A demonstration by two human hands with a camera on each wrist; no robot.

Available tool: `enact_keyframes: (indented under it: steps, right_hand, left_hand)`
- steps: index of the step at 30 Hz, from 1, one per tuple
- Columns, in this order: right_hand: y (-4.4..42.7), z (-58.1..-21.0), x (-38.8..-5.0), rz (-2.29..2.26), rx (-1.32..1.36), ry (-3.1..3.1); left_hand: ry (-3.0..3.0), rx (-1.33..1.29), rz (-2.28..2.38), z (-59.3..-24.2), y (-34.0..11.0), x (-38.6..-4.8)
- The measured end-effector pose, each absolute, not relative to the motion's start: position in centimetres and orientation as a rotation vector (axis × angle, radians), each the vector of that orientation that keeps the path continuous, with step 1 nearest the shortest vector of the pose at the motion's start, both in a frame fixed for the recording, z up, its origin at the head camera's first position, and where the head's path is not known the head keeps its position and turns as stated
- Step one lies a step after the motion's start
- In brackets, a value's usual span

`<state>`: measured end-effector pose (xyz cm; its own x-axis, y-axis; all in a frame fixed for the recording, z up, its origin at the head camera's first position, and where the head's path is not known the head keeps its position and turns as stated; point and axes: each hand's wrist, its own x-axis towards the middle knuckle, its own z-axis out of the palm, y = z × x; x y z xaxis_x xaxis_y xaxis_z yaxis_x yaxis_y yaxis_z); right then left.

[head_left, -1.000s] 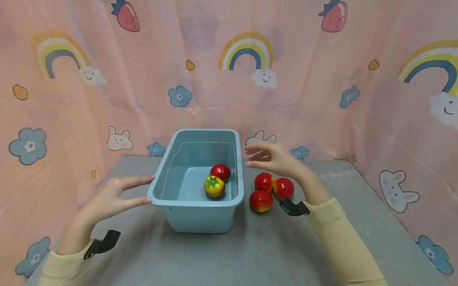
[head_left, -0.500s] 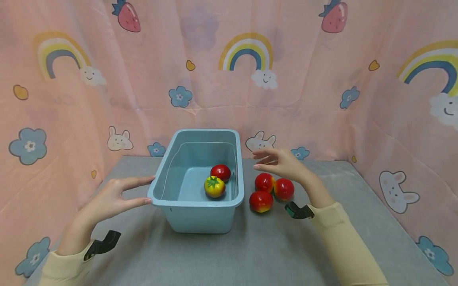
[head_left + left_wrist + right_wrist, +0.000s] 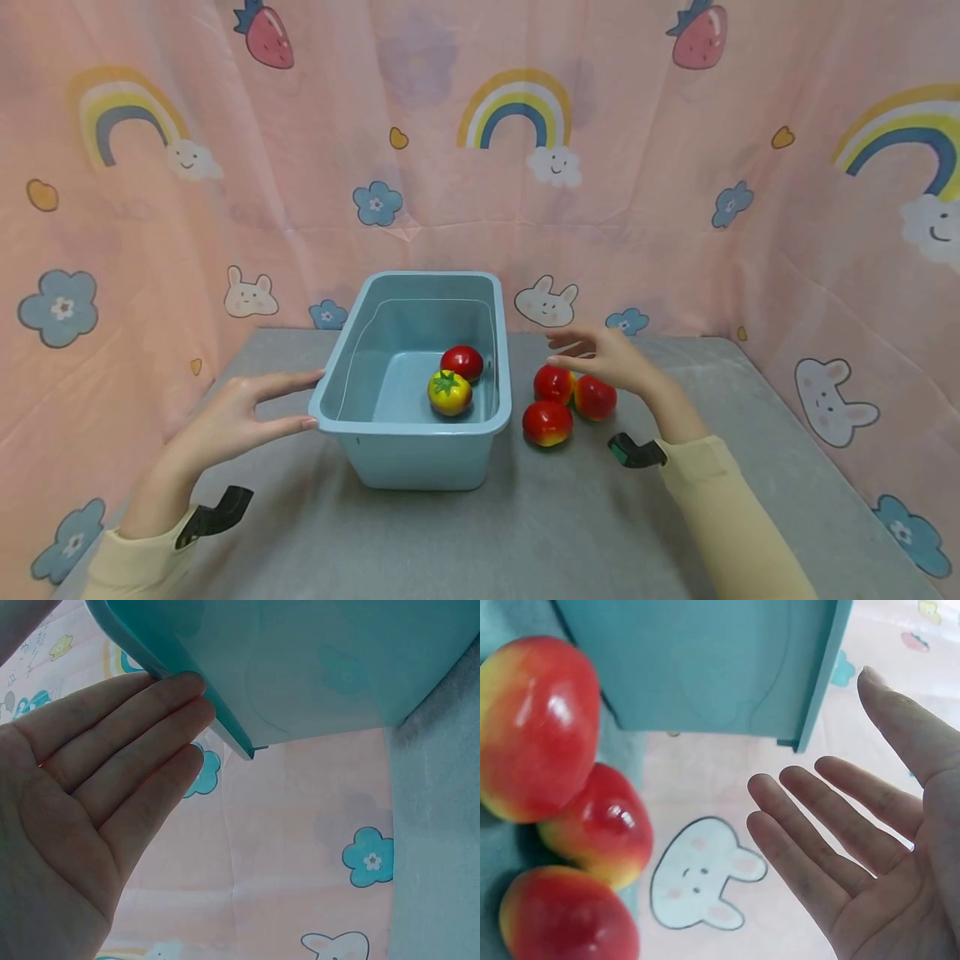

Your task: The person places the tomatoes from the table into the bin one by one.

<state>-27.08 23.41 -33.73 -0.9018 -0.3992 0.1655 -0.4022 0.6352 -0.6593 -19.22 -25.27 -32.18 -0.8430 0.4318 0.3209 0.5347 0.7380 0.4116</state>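
A light blue plastic bin [image 3: 420, 458] stands on the table; the fingertips of my left hand [image 3: 225, 421] touch its left rim, fingers fairly straight. In the left wrist view those fingers lie against the rim's outer side. Inside the bin are a red fruit [image 3: 462, 362] and a yellow one with a green leafy top [image 3: 449, 392], which looks like a tomato. My right hand [image 3: 611, 360] hovers bare, fingers relaxed and apart, just above three glossy red-and-yellow fruits: a front one [image 3: 547, 422], a back one [image 3: 553, 384] and a right one [image 3: 596, 397].
A grey cloth covers the table [image 3: 420, 542]. Behind and at the sides hangs a pink curtain [image 3: 315, 208] printed with rainbows, rabbits and flowers. The three loose fruits sit close to the bin's right wall.
My right hand has moved away from the bin's right rim, to the right and down toward the loose fruits. My left hand, the bin and the fruits have stayed in place.
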Motion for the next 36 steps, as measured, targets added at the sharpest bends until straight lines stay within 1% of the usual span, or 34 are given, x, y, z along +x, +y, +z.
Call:
enact_keyframes:
  steps: [14,36]
  right_hand:
    - [25.9,-36.5,-27.9,1.130,0.586,-2.836]
    - [28.9,-38.3,-27.7,1.108,0.484,-2.845]
  left_hand:
    - [-2.731,-0.770,-0.733,-32.2,-25.3,-19.2]
    - [-2.727,-0.785,-0.741,-32.2,-25.3,-19.3]
